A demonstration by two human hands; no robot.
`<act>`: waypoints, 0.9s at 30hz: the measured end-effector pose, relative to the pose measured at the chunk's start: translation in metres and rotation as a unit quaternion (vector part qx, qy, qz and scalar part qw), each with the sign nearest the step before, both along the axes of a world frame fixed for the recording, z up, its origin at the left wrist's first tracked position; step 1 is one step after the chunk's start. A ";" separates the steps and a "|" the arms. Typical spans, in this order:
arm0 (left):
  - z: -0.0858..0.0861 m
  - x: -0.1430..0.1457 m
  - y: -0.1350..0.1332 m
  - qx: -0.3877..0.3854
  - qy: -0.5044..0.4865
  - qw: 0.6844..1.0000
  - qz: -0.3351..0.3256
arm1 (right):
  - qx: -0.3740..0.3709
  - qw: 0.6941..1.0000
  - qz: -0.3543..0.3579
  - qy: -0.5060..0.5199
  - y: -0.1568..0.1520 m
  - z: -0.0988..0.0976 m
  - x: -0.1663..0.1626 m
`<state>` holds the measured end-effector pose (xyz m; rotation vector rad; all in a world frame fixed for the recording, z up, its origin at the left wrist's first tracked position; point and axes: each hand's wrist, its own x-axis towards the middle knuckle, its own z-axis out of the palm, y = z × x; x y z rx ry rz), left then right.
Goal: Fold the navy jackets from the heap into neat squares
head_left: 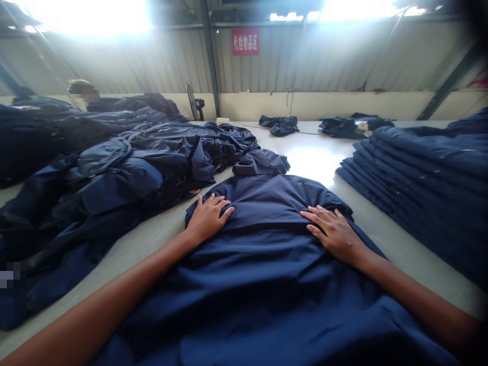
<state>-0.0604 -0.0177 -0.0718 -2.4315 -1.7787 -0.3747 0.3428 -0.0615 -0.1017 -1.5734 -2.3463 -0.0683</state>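
A navy blue garment (267,264) lies spread out in front of me on a long pale table (152,236). My left hand (209,216) rests flat on the garment's upper left part, fingers stretched out and pointing right. My right hand (335,234) lies flat on its upper right part, fingers spread and pointing left. Neither hand holds anything. The garment's far end (261,162) is bunched up beyond my hands.
A loose heap of navy garments (114,173) fills the table's left side. A neat stack of folded navy garments (430,178) stands at the right. Smaller piles (280,124) lie far back. Another person (82,94) is behind the heap at the far left, near a fan (194,101).
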 end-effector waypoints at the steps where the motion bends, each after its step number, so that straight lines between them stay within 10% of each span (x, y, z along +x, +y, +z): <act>1: 0.000 0.000 0.000 -0.016 0.001 1.000 0.000 | -0.001 1.000 0.001 0.000 0.000 0.000 0.000; 9: 0.009 0.005 -0.003 -0.067 0.013 0.998 0.010 | -0.006 1.000 -0.003 0.006 0.001 0.000 -0.001; 19: 0.079 -0.012 -0.043 -0.279 0.119 0.950 -0.070 | -0.019 0.999 0.027 0.013 -0.002 0.007 -0.001; 27: 0.041 -0.006 -0.017 -0.089 0.012 0.988 -0.125 | -0.004 0.999 0.031 0.013 0.000 0.001 0.002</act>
